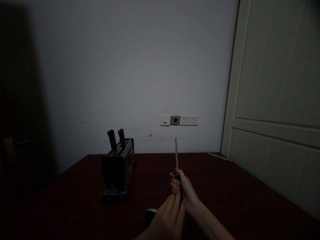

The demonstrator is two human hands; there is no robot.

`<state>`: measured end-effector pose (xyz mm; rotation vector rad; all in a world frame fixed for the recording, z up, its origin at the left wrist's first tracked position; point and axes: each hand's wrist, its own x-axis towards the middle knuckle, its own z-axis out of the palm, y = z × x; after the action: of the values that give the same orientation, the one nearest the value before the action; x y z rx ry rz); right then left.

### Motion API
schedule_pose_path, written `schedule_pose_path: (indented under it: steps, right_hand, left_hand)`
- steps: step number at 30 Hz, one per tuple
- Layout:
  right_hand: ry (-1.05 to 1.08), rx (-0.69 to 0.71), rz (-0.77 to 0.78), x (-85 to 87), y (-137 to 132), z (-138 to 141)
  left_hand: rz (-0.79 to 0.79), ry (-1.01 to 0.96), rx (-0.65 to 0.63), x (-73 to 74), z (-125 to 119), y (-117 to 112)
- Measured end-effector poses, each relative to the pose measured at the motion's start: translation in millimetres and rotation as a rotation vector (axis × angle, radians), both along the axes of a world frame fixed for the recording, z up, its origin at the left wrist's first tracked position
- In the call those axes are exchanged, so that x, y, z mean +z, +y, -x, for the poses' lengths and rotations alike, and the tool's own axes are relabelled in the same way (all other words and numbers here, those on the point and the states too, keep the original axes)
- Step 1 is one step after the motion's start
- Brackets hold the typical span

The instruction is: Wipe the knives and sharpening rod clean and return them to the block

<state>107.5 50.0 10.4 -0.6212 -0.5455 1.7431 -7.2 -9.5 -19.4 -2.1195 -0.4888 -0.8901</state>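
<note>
Gripping only the black handle point(177, 177) is advised while the slim tool point(176, 155) (perhaps a honing steel) is held, pointing up the frame right of lower centre, by the right hand's point(187, 187) curled fingers and, lower down, the left hand's point(169, 215).

The right hand point(186, 187) forms the grip, fingers curled closed, thumb pointing up at its top; the right forearm point(209, 219) slants away below and rightward. Just beneath the grip, the left hand point(167, 216) shows its back, fingers together, tips at the grip's lower edge.
</note>
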Motion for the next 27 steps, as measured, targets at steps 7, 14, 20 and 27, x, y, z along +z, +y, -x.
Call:
schedule_pose_path:
  steps: [7, 14, 20, 27]
  right_hand:
    - [-0.082, -0.031, 0.025, -17.2, -14.6, -12.2]
    - [-0.248, 0.054, 0.039, -34.4, -30.9, -19.3]
    - [-0.143, 0.094, 0.092, -49.7, -32.0, -35.2]
    - [-0.017, 0.177, 0.147, -57.6, -30.7, -39.4]
  left_hand:
    - [0.073, -0.056, -0.2, -0.9, -3.6, -4.0]
    - [0.23, 0.003, -0.429, -26.2, 28.1, 1.8]
    - [0.498, 0.318, -0.176, -22.6, 73.3, -4.4]
    - [0.8, 0.464, -0.065, -4.6, 91.1, -12.8]
